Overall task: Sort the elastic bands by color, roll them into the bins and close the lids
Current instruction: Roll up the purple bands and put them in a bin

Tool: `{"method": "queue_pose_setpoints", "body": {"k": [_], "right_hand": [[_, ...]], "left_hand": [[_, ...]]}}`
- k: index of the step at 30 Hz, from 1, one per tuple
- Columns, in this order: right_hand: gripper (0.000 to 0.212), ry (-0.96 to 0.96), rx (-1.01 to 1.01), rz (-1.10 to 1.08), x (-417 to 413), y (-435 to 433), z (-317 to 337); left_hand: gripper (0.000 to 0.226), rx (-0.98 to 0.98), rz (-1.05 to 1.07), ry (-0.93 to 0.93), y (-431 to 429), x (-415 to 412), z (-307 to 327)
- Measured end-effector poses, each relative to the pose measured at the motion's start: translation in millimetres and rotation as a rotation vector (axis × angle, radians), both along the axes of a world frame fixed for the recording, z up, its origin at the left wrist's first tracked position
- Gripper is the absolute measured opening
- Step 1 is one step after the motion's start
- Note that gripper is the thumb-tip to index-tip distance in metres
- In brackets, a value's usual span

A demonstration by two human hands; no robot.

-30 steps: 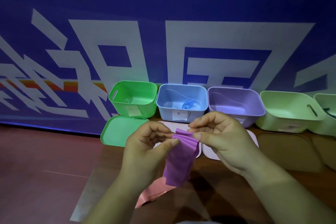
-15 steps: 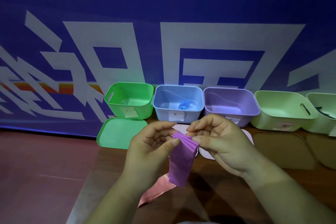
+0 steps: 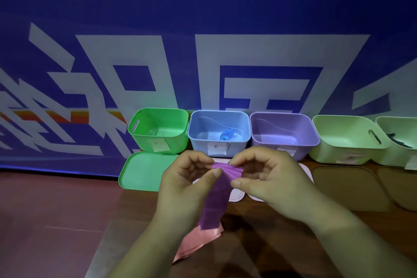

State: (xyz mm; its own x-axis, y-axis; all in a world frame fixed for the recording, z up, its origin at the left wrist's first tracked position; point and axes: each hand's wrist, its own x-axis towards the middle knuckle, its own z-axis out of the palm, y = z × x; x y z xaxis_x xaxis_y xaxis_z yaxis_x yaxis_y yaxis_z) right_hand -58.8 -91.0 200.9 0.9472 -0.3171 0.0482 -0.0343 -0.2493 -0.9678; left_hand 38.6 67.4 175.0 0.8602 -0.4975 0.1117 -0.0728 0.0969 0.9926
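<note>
Pinching the top edge of the purple band (image 3: 216, 198) at frame centre, the left hand (image 3: 187, 185) and right hand (image 3: 268, 183) appear to be starting its roll. Only a blue roll (image 3: 226, 136) sits binned. The pink band (image 3: 198, 241) below waits, and the green lid (image 3: 144, 171) lies off.

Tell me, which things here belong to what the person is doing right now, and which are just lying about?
In hand: purple band, pinched by left hand and right hand; purple bin, probably its destination.
Lying about: pink band, green bin, green lid, blue bin holding a rolled blue band, pale green bin, wall banner.
</note>
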Motion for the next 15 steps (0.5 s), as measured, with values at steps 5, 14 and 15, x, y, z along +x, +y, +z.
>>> {"method": "queue_pose_setpoints", "body": {"k": [5,14,15], "right_hand": [[0.034,-0.031,-0.11,-0.04,-1.9,1.3,5.6],[0.026,-0.082,0.049,-0.156,2.8,-5.5,9.1],[0.027,-0.085,0.076,-0.158,3.0,-6.1,10.1]], "left_hand": [[0.017,-0.083,0.031,0.068,-8.9,-2.3,6.3],[0.025,-0.141,-0.067,0.012,-15.1,-2.5,17.5],[0.026,-0.124,-0.086,-0.015,-15.1,-1.8,18.1]]}}
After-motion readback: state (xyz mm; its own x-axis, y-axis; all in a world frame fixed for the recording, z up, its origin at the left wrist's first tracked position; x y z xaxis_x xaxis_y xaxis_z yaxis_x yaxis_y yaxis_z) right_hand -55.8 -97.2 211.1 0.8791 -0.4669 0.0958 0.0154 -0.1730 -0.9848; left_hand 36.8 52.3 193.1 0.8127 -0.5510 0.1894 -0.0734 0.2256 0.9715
